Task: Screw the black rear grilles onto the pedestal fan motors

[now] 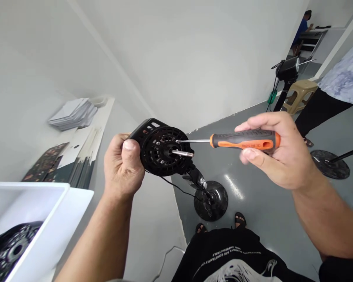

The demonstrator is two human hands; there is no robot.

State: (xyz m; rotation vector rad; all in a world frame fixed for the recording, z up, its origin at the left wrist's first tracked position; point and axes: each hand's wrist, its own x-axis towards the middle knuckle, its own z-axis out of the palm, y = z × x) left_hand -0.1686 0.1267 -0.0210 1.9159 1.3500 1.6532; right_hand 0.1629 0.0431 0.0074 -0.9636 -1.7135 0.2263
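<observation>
My left hand is closed round the left side of a black fan motor housing, thumb pressed on its edge. A metal shaft sticks out of the housing's centre, and several screws sit around it. In my right hand is a screwdriver with a black and orange handle, its fingers and thumb along the grip. The screwdriver's tip meets the housing at a screw above the shaft. Below, a black stand joins the housing to a round base on the floor.
At left, a white bin holds another black fan part. Stacked papers lie on a shelf behind. To the right are another fan stand, a tan stool, a round base and a standing person. Another person sits farther back.
</observation>
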